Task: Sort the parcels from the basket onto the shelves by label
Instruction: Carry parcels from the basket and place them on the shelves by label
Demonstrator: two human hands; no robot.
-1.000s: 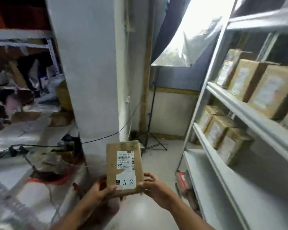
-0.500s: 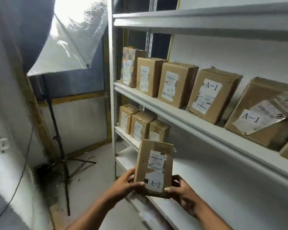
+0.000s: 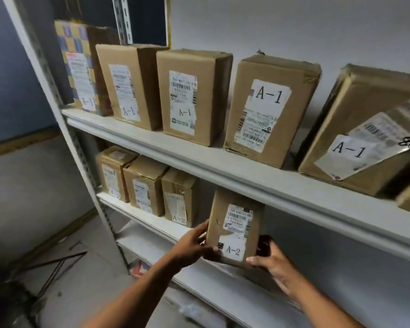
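- Where fingers (image 3: pixel 200 232) curl round the left edge and a thumb presses the lower left corner, left hand (image 3: pixel 189 248) clamped on a small brown parcel (image 3: pixel 233 227).
- Opposite, right hand (image 3: pixel 271 259) gripping the parcel's lower right corner, thumb across the bottom front edge, remaining fingers tucked behind the right side and mostly hidden.
- Parcel held upright between both hands, white label facing out, printed barcode above and "A-2" below.
- Positioned at the front edge of the middle shelf (image 3: pixel 152 221), top tucked just under the lip of the upper shelf (image 3: pixel 223 166); whether its base touches the shelf board cannot be told, hands covering it.
- Further left along the same middle shelf, three brown boxes (image 3: pixel 147 185) standing side by side toward the left end, touching one another; "A-2" readable on the rightmost, partly on the leftmost.
- Well clear gap between that trio and the held parcel.
- On the upper shelf, a row of "A-1" boxes (image 3: pixel 187 98): a checkered blue-and-yellow one at the left end, then three upright brown ones, then a larger one tilted near the right edge.
- White steel upright (image 3: pixel 64 129) carrying the shelves at their left end.
- Below, a lower shelf (image 3: pixel 152 247) with something red and white just visible beneath it, too blurred to identify.
- Black tripod legs (image 3: pixel 57 263) on the grey floor at lower left.
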